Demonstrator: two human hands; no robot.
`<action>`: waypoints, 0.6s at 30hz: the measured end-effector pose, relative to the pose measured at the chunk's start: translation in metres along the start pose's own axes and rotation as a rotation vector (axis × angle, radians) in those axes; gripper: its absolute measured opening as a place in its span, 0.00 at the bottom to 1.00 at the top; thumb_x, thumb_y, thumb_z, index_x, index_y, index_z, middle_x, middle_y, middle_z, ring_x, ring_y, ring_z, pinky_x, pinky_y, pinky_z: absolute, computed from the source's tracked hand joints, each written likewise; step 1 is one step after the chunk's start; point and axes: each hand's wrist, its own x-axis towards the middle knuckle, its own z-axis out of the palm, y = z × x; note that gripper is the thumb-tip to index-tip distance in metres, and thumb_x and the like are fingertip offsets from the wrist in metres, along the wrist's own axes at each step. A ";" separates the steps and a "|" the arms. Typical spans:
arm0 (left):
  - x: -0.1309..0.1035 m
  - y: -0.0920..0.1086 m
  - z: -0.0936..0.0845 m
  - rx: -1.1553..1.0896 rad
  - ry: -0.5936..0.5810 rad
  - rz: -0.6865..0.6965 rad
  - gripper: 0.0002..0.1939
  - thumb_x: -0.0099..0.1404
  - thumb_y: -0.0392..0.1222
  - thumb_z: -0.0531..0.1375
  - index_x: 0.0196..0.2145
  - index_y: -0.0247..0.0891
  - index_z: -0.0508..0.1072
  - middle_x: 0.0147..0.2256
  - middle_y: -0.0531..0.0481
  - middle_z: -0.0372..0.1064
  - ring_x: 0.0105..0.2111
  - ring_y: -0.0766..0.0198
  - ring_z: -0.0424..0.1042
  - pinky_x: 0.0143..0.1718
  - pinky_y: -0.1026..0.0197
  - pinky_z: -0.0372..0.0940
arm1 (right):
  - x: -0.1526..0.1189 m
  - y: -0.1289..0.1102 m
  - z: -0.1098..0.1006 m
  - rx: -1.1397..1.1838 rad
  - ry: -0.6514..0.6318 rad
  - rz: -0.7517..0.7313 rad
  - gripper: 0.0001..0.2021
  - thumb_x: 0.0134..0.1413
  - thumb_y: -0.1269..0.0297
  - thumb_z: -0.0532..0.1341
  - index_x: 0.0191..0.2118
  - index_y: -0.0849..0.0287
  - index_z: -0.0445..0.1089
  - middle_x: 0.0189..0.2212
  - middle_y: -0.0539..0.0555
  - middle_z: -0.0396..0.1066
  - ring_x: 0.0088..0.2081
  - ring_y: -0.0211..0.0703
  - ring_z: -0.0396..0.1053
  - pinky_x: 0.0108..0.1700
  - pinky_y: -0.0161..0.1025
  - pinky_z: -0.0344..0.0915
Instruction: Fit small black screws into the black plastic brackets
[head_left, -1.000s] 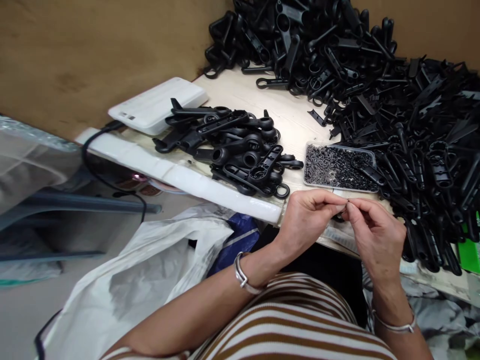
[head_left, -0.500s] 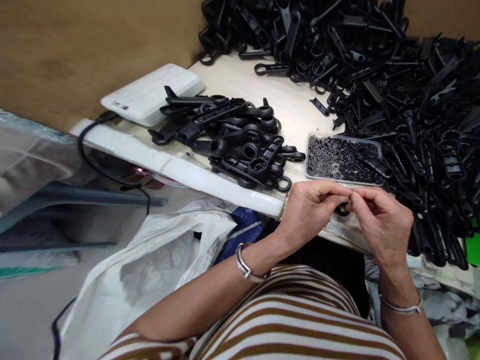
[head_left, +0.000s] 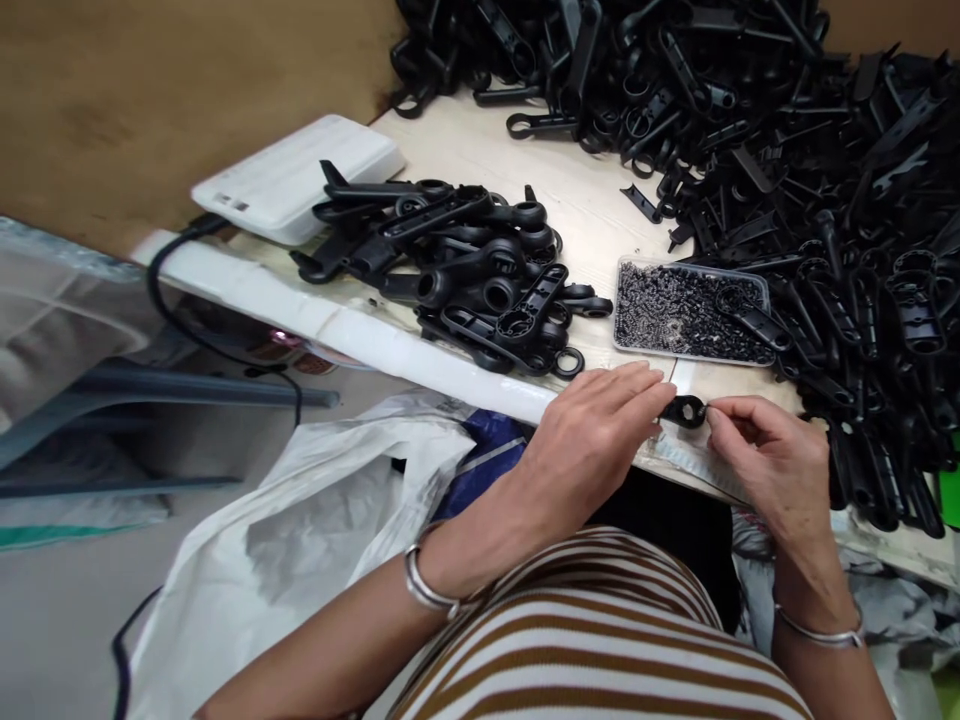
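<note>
At the table's front edge, my left hand [head_left: 600,425] lies over a black plastic part [head_left: 687,411], its fingers close together. One rounded end with a hole sticks out past the fingertips; the rest is hidden under the hand. My right hand [head_left: 776,465] pinches thumb and forefinger together at the right side of that end. Whatever is in the pinch is too small to make out. Just beyond both hands stands a clear shallow box [head_left: 694,357] full of tiny dark and silvery pieces, with a black plastic arm [head_left: 756,318] lying over its right side.
Black plastic arms with ring ends form a pile [head_left: 487,270] on the left. A much larger heap [head_left: 750,130] covers the back and right. A white flat device [head_left: 300,180] with a black cable stands at the far left. Below the edge hangs a white sack [head_left: 300,530].
My hands have come apart from a shared fingertip pinch. The left has flattened over the black plastic part, while the right stays pinched beside it. More of the part's end now shows.
</note>
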 end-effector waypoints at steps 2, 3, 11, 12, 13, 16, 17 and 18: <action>-0.004 -0.001 0.005 0.041 -0.034 -0.008 0.09 0.68 0.30 0.55 0.44 0.34 0.72 0.44 0.43 0.77 0.46 0.58 0.76 0.46 0.56 0.70 | -0.004 0.000 0.001 -0.059 -0.008 -0.054 0.05 0.58 0.68 0.61 0.32 0.59 0.74 0.27 0.49 0.75 0.26 0.35 0.71 0.32 0.32 0.68; -0.005 -0.001 0.007 0.034 -0.036 -0.022 0.09 0.68 0.29 0.55 0.43 0.34 0.72 0.41 0.44 0.77 0.43 0.60 0.76 0.45 0.58 0.70 | -0.005 0.000 0.001 -0.085 -0.012 -0.081 0.05 0.59 0.68 0.60 0.33 0.59 0.73 0.28 0.49 0.75 0.27 0.35 0.72 0.33 0.32 0.68; -0.008 0.003 0.018 -0.044 0.033 -0.022 0.05 0.67 0.30 0.57 0.40 0.33 0.71 0.35 0.47 0.76 0.37 0.62 0.75 0.41 0.61 0.70 | -0.011 -0.005 0.006 -0.265 -0.016 -0.255 0.05 0.63 0.71 0.57 0.36 0.61 0.70 0.30 0.52 0.74 0.31 0.36 0.73 0.38 0.33 0.68; -0.008 0.003 0.018 -0.047 0.031 -0.025 0.05 0.68 0.30 0.56 0.40 0.33 0.71 0.35 0.47 0.76 0.37 0.62 0.75 0.41 0.60 0.70 | -0.011 -0.006 0.006 -0.288 -0.019 -0.277 0.05 0.63 0.72 0.57 0.36 0.62 0.70 0.30 0.52 0.74 0.32 0.36 0.73 0.38 0.33 0.68; -0.008 0.003 0.018 -0.050 0.025 -0.031 0.05 0.68 0.30 0.56 0.40 0.33 0.71 0.35 0.47 0.76 0.37 0.62 0.75 0.42 0.60 0.70 | -0.011 -0.006 0.006 -0.309 -0.027 -0.299 0.05 0.63 0.72 0.57 0.37 0.62 0.70 0.31 0.53 0.74 0.32 0.37 0.73 0.38 0.33 0.67; -0.009 0.003 0.018 -0.065 0.024 -0.037 0.05 0.68 0.31 0.56 0.40 0.34 0.71 0.35 0.48 0.76 0.37 0.62 0.75 0.42 0.60 0.71 | -0.012 -0.010 0.005 -0.364 -0.055 -0.342 0.05 0.63 0.73 0.57 0.38 0.64 0.70 0.31 0.54 0.73 0.32 0.38 0.72 0.37 0.34 0.66; -0.009 0.002 0.018 -0.072 0.028 -0.037 0.05 0.68 0.30 0.56 0.40 0.33 0.71 0.35 0.48 0.76 0.37 0.62 0.75 0.42 0.60 0.71 | -0.012 -0.012 0.005 -0.386 -0.065 -0.349 0.05 0.63 0.73 0.57 0.38 0.65 0.70 0.30 0.54 0.73 0.31 0.39 0.72 0.36 0.35 0.66; -0.010 0.002 0.019 -0.077 0.031 -0.038 0.05 0.68 0.30 0.56 0.40 0.33 0.71 0.35 0.48 0.76 0.37 0.62 0.75 0.42 0.60 0.71 | -0.012 -0.015 0.006 -0.413 -0.075 -0.353 0.05 0.63 0.73 0.57 0.37 0.65 0.70 0.30 0.55 0.72 0.31 0.39 0.71 0.35 0.35 0.65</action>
